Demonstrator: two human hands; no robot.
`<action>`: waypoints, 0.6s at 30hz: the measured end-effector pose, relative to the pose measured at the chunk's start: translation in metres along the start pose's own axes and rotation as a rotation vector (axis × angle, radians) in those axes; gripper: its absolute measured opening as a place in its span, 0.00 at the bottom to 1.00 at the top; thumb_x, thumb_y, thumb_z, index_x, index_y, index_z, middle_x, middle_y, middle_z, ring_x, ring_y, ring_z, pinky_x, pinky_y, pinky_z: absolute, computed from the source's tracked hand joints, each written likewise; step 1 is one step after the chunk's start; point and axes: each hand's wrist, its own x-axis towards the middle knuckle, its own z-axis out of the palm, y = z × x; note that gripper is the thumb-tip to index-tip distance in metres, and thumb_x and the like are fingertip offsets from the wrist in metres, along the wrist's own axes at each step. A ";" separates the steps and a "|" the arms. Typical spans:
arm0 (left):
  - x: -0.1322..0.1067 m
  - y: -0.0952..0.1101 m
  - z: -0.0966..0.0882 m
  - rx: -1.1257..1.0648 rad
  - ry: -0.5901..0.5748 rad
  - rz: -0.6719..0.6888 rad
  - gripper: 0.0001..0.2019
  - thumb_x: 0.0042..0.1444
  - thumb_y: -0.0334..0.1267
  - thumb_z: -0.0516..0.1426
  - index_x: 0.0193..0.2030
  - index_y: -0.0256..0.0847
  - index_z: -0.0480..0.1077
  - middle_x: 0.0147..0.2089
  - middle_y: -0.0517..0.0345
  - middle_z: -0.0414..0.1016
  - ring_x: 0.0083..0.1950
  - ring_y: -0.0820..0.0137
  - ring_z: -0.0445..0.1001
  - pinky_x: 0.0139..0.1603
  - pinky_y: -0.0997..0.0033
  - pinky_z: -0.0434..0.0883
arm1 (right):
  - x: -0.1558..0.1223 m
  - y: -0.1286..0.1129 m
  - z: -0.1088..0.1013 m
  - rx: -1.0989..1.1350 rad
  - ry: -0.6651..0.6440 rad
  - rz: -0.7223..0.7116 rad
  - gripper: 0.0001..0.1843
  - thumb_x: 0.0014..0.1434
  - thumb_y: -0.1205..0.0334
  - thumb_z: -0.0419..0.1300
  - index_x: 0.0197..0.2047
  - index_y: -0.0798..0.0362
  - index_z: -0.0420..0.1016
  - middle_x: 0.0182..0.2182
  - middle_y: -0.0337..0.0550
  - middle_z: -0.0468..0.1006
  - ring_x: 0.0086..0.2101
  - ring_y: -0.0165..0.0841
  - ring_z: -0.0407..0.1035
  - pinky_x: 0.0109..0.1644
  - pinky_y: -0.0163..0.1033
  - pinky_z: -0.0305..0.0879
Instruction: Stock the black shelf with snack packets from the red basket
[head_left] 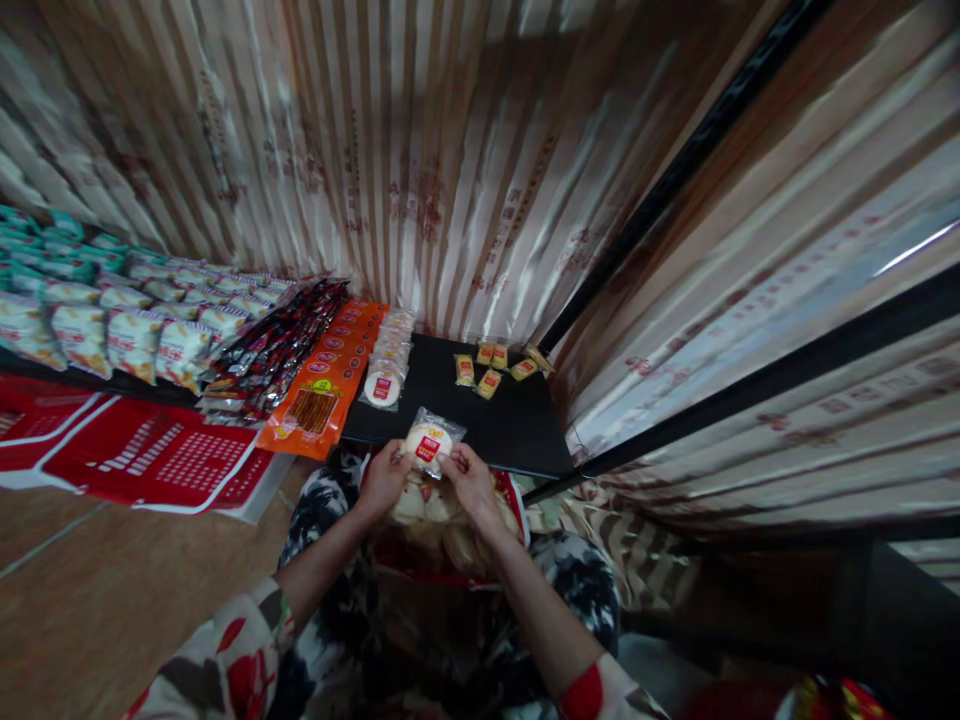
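Note:
Between both hands is a round white cracker in a clear wrapper (429,446) with a red label. My left hand (388,478) pinches its left edge, and my right hand (471,482) grips its right edge. Just beneath them, a red bag (517,500) sits open between the knees, with several similar pale wrapped rounds (427,510) inside. A row of matching wrapped crackers (382,385) lies on the black shelf (435,395), ahead and to the left of the hands. Several small yellow packets (489,384) are scattered farther right on that shelf.
Orange snack packs (315,400), dark red packets (270,350) and white snack bags (184,350) line the shelf leftward, with green bags (60,250) beyond. Red printed bags (165,450) hang below. Black frame bars (675,190) and striped curtains (450,150) close off the back and right.

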 end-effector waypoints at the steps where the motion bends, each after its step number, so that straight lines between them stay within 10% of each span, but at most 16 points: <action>1: 0.001 0.001 -0.001 0.000 0.008 -0.010 0.10 0.53 0.40 0.52 0.40 0.39 0.67 0.27 0.63 0.72 0.25 0.74 0.69 0.26 0.77 0.66 | 0.002 0.000 0.003 -0.004 -0.012 -0.007 0.12 0.49 0.53 0.60 0.33 0.52 0.70 0.29 0.41 0.78 0.30 0.32 0.72 0.35 0.37 0.69; 10: 0.014 0.012 -0.025 0.481 0.441 0.286 0.19 0.54 0.34 0.51 0.54 0.39 0.63 0.50 0.46 0.66 0.50 0.62 0.68 0.49 0.59 0.70 | 0.052 0.002 0.043 -0.113 -0.106 -0.049 0.12 0.48 0.54 0.58 0.34 0.52 0.73 0.27 0.37 0.76 0.27 0.30 0.69 0.31 0.33 0.65; 18: 0.024 0.019 -0.039 0.759 0.458 0.268 0.26 0.54 0.33 0.50 0.61 0.39 0.56 0.58 0.42 0.57 0.50 0.58 0.68 0.41 0.60 0.73 | 0.093 0.008 0.079 -0.305 -0.023 -0.084 0.09 0.48 0.56 0.58 0.31 0.50 0.74 0.23 0.33 0.73 0.24 0.28 0.65 0.27 0.31 0.62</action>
